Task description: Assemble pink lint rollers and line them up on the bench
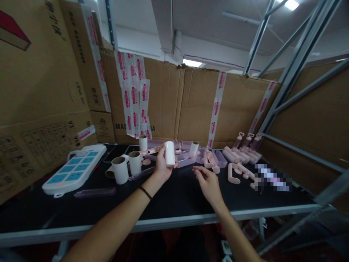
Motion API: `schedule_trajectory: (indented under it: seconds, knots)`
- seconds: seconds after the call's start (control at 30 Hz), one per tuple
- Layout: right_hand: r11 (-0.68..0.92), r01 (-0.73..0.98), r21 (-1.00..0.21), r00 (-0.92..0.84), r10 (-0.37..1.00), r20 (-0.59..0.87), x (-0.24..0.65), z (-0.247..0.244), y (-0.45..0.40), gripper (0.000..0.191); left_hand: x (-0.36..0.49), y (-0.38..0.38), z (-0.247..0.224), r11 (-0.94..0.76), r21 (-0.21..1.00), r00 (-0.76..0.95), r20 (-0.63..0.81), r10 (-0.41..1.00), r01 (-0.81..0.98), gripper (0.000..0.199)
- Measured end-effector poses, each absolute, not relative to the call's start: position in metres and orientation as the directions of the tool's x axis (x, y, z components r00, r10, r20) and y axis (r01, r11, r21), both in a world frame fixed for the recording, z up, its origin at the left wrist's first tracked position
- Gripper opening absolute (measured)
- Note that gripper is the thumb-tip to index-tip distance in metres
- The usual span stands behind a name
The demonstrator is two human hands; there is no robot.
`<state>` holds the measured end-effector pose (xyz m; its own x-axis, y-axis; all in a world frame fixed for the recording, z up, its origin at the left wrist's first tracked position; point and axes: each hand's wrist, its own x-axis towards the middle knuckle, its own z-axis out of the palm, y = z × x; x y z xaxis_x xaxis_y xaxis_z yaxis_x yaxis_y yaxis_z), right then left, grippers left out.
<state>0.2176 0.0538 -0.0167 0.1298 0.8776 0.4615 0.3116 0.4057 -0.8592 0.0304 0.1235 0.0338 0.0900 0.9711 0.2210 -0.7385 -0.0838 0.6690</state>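
My left hand [163, 165] is closed around a white roll [169, 153], held upright above the table with its smooth side facing me. To its right, my right hand [207, 182] hovers over the black table, fingers loosely bent and pointing left; nothing shows in them. Left of my left hand stand white rolls with brown cardboard cores, among them a near one [120, 171] and another [135, 163]. A further white roll [194, 148] leans behind my hands. Pale pink plastic handles [209, 161] lie just beyond my right hand.
A white power strip [75, 169] with blue panels lies at the left. Translucent purple trays [185, 161] run along the back. Several pink rollers [242, 155] with heart-shaped ends lie at the back right, near a curved pink part [233, 174]. Cardboard walls [191, 102] and metal posts surround the table.
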Motion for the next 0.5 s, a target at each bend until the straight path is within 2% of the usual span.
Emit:
schedule_trajectory:
  seconds: [0.17,0.23,0.3,0.37,0.43,0.5]
  knots:
    - [0.443,0.484,-0.755,0.064,0.843,0.535,0.227,-0.003,0.064,0.033,0.026,0.123,0.038,-0.100,0.685,0.081,0.227,0.970,-0.721,0.044]
    - [0.400,0.587,-0.703,0.080,0.836,0.542,0.239,0.002,0.073,0.034,0.024,0.125,0.039,-0.118,0.685,0.070,0.240,0.968,-0.719,0.044]
    - [0.256,0.739,-0.623,0.149,0.840,0.522,0.258,0.008,0.084,0.033,0.023,0.125,0.039,-0.126,0.685,0.067,0.247,0.967,-0.717,0.044]
    - [0.022,0.868,-0.496,0.230,0.867,0.442,0.280,0.013,0.096,0.032,0.024,0.124,0.040,-0.117,0.693,0.080,0.245,0.966,-0.711,0.044]
    - [-0.161,0.914,-0.372,0.291,0.899,0.328,0.300,0.016,0.106,0.032,0.026,0.122,0.041,-0.098,0.705,0.102,0.236,0.966,-0.702,0.042]
    - [-0.244,0.913,-0.325,0.330,0.913,0.241,0.317,0.016,0.114,0.034,0.029,0.118,0.042,-0.080,0.715,0.118,0.223,0.968,-0.695,0.040]
